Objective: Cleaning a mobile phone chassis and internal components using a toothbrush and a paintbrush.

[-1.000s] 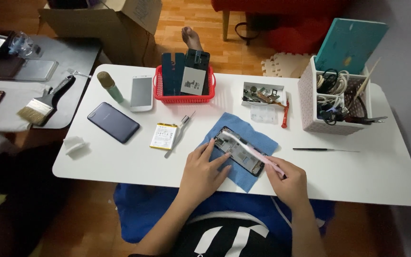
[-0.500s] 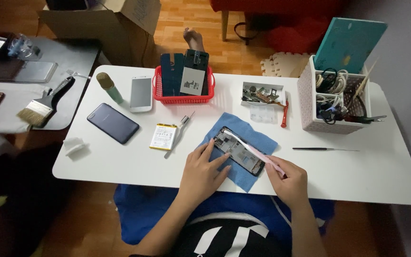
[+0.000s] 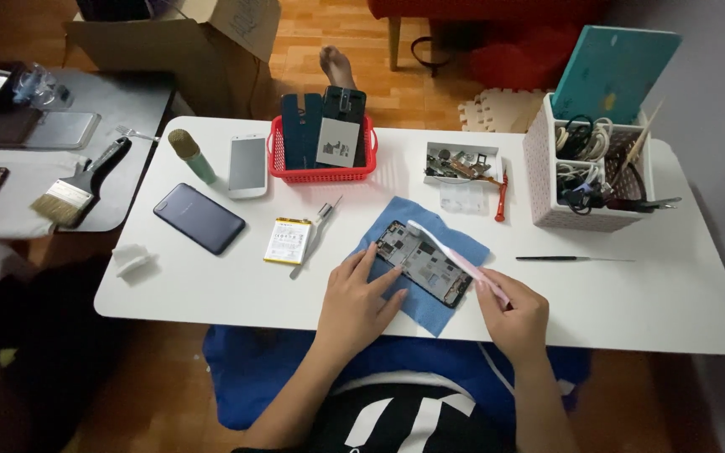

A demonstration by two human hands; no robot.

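Note:
An opened phone body (image 3: 424,262) with bare circuit boards lies on a blue cloth (image 3: 463,243) on the white table (image 3: 648,310). My left hand (image 3: 358,300) rests on the cloth with its fingertips pressing the phone's near left edge. My right hand (image 3: 513,315) grips a long pale pink tool (image 3: 455,256) that slants up and left across the phone, its tip near the phone's top edge.
Left of the cloth lie a phone battery (image 3: 287,240), small tweezers (image 3: 316,225), a dark blue phone (image 3: 199,218) and a white phone (image 3: 247,165). A red basket (image 3: 322,172), a parts tray (image 3: 461,164), a red screwdriver (image 3: 503,195), a white organiser (image 3: 585,180) and a thin dark tool (image 3: 572,258) stand farther back and right.

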